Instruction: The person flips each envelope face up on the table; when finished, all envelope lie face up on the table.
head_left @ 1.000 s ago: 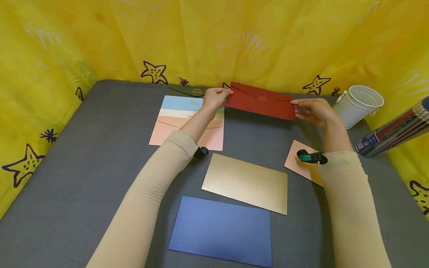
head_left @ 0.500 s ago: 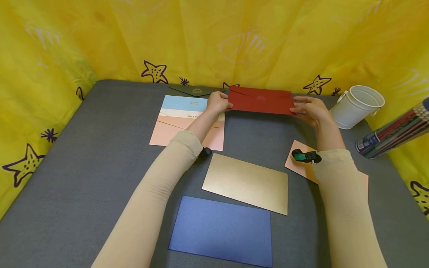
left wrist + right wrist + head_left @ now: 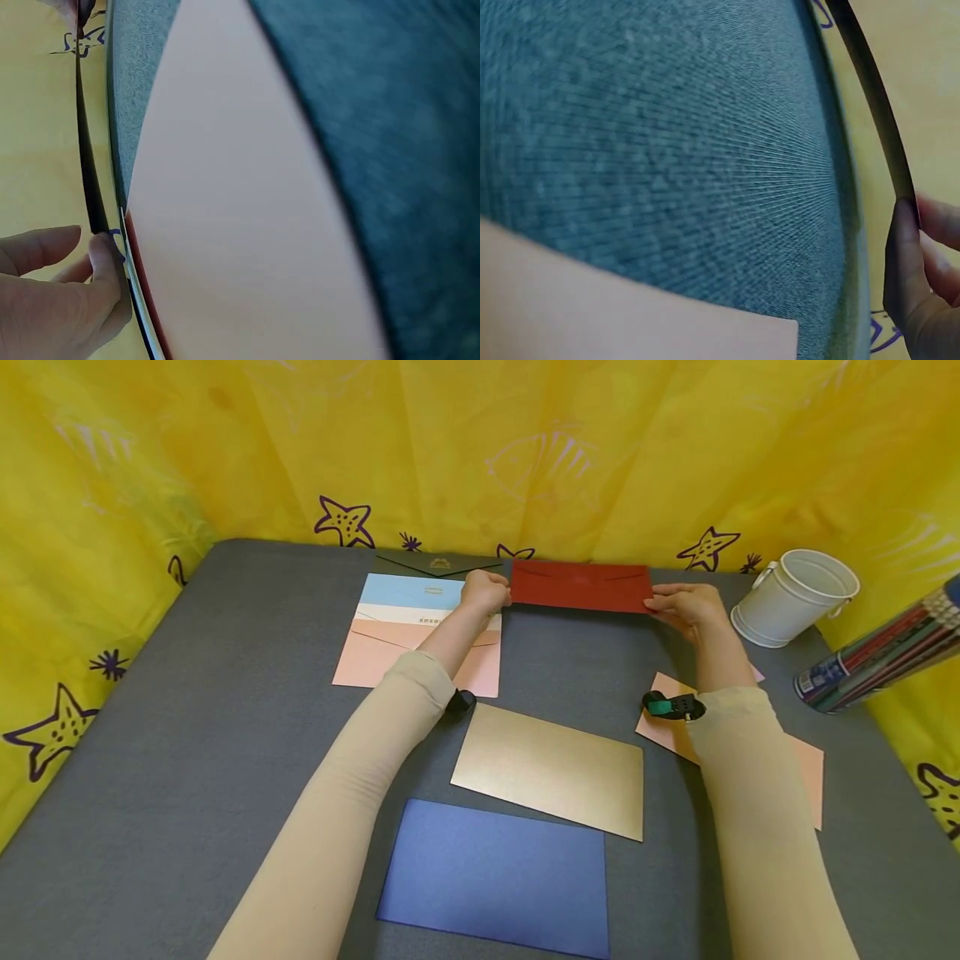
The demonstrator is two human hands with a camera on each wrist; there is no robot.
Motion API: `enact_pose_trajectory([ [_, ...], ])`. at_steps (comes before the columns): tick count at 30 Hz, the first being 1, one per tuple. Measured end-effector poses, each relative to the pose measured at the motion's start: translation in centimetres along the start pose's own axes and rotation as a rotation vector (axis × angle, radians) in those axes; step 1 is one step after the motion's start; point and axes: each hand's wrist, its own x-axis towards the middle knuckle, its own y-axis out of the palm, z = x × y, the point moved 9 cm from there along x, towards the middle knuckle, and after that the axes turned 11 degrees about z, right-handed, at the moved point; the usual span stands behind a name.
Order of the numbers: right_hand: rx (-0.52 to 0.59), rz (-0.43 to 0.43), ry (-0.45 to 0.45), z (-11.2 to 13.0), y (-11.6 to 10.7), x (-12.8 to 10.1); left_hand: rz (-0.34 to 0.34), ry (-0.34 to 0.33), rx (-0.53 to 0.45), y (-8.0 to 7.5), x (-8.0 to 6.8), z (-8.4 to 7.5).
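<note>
Two hands hold one dark red envelope point(image 3: 580, 586) by its short ends, at the far edge of the grey worktop point(image 3: 225, 710) against a yellow curtain point(image 3: 480, 452) printed with purple starfish. The left hand point(image 3: 486, 591) pinches the envelope's left end between thumb and curled fingers point(image 3: 105, 262); the right hand point(image 3: 686, 604) pinches the right end the same way, fingertips point(image 3: 904, 247) on the thin edge. The envelope spans the gap between the hands, flap side up, low over the worktop or resting on it; which one cannot be told. Just beside the left hand, on its outer side, lies a fanned stack of envelopes point(image 3: 408, 627) in light blue, cream and pink, with a dark green envelope point(image 3: 438, 563) behind it. Nearer the person than the hands, between the two beige-sleeved forearms, lie a gold envelope point(image 3: 551, 768) and, closer still, a dark blue envelope point(image 3: 495, 877). Under the right forearm sits a pink envelope point(image 3: 806, 768). Beyond the right hand, on its outer side, a white metal bucket point(image 3: 795, 597) leans tilted, and past it lies a bundle of pencils point(image 3: 877, 656).
</note>
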Motion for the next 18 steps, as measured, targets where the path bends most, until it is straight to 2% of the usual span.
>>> enact_pose_trajectory([
  [7, -0.087, 0.007, -0.023, 0.03, 0.27, 0.29, 0.029, 0.002, 0.065, 0.24, -0.05, -0.14],
  [18, -0.182, 0.032, -0.02, 0.02, 0.72, 0.38, 0.047, 0.006, 0.046, 0.66, -0.01, -0.1],
])
